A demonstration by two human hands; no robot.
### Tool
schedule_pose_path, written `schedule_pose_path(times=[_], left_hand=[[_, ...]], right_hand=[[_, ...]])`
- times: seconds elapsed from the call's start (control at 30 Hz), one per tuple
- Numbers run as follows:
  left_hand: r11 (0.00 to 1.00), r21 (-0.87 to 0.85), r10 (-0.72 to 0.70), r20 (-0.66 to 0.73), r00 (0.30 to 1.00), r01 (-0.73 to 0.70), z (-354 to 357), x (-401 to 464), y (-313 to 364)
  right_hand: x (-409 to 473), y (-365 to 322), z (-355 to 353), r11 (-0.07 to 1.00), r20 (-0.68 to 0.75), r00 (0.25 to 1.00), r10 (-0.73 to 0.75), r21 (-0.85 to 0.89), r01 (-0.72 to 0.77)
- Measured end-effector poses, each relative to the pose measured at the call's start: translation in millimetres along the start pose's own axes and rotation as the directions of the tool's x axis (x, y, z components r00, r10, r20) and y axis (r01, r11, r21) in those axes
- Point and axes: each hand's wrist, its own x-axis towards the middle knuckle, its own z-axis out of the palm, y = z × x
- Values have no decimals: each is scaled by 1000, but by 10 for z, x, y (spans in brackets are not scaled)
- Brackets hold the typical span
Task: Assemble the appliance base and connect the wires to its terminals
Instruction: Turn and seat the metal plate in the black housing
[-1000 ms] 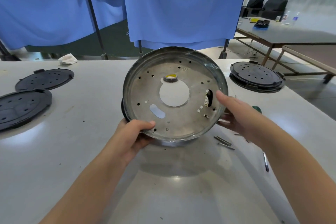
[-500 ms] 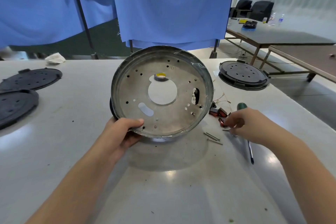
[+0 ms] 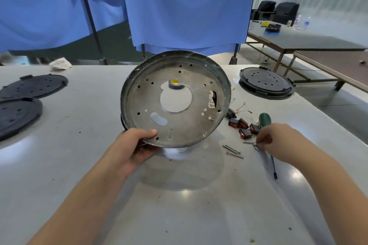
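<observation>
A round metal base pan [image 3: 187, 125] with a large centre hole and several small holes stands tilted on its edge on the table, its inside facing me. My left hand [image 3: 137, 145] grips its lower left rim, thumb inside. My right hand [image 3: 278, 141] is down on the table to the right, its fingertips pinching a small screw [image 3: 255, 146]. Two long screws [image 3: 233, 151] lie just left of it. Red rocker switches [image 3: 244, 127] and thin wires [image 3: 242, 108] lie beside the pan. A green-handled screwdriver [image 3: 265, 120] lies under my right hand.
Two black perforated plastic plates [image 3: 20, 113] lie at the left, another black plate stack [image 3: 265, 83] at the back right. A tape roll [image 3: 175, 84] shows through the pan's hole. Blue curtains hang behind the grey table [image 3: 179, 205]. A crumpled white cloth [image 3: 59, 63] lies far left.
My right hand left the pan's right rim and dropped to the table among the screws, where its fingers now pinch one. My left hand keeps holding the tilted pan.
</observation>
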Motion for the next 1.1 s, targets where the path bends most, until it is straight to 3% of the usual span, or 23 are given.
schedule_pose_path(times=[0.07, 0.17, 0.27, 0.37, 0.43, 0.53, 0.6, 0.67, 0.77, 0.93, 1.03, 1.1], left_hand=[[1000, -19, -23, 11, 1000, 23, 22, -18, 2], [995, -74, -64, 16, 998, 65, 43, -36, -3], [987, -111, -110, 25, 994, 112, 72, -46, -4], [977, -152, -142, 72, 987, 152, 114, -66, -15], [976, -154, -139, 90, 986, 152, 130, -80, -19], [981, -152, -110, 83, 990, 122, 140, -78, -31], [982, -163, -83, 67, 994, 93, 162, -74, -53], [983, -171, -53, 56, 997, 62, 195, -70, -91], [985, -174, 4, 44, 999, 3, 235, -64, -155], [978, -206, 33, 70, 997, -18, 218, -79, -153], [965, -248, -52, 115, 992, 80, 219, -101, -130], [958, -259, -94, 127, 987, 124, 225, -120, -106]], right_hand=[[1, 8, 10, 999, -67, 997, -24, 35, 26], [-15, -67, -19, 939, -188, 980, -71, 318, 129], [-68, -334, 8, 749, -177, 974, -143, 624, 223], [-81, -672, 164, 583, -69, 985, -158, 799, 150], [-84, -876, 299, 394, 18, 992, -127, 918, 33], [-106, -1118, 446, -68, 201, 972, -124, 975, -210], [-108, -1209, 495, -374, 335, 918, -214, 840, -394], [-100, -1254, 515, -548, 399, 869, -291, 675, -493], [-94, -1286, 536, -644, 394, 866, -307, 585, -494], [-54, -1171, 479, -694, 353, 900, -255, 581, -425], [-96, -1170, 460, -641, 298, 908, -293, 643, -418], [-138, -1206, 481, -542, 248, 915, -318, 745, -390]])
